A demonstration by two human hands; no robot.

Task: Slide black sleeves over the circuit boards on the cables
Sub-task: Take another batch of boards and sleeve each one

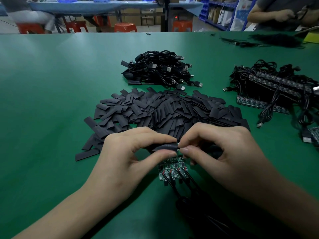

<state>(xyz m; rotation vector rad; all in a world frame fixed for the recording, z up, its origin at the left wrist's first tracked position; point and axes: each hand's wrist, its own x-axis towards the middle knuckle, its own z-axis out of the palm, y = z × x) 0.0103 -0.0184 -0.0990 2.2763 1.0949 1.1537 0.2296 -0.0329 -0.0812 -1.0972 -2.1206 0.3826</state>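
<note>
My left hand [131, 152] pinches a black sleeve [164, 146] between thumb and forefinger, just above the table. My right hand [222, 152] meets it at the sleeve's right end, its thumb and forefinger pinched on something small there that I cannot make out. Below the two hands lies a row of several joined circuit boards [172, 169] with red and black wires, and their black cables [186, 194] run toward me. A big heap of loose black sleeves [164, 109] lies just beyond my hands.
A pile of black USB cables [160, 69] sits behind the sleeves. More boards with cables [276, 90] are stacked at the right. The green table [51, 100] stretches left. Another person [283, 12] works at the far right corner; red stools stand beyond the table.
</note>
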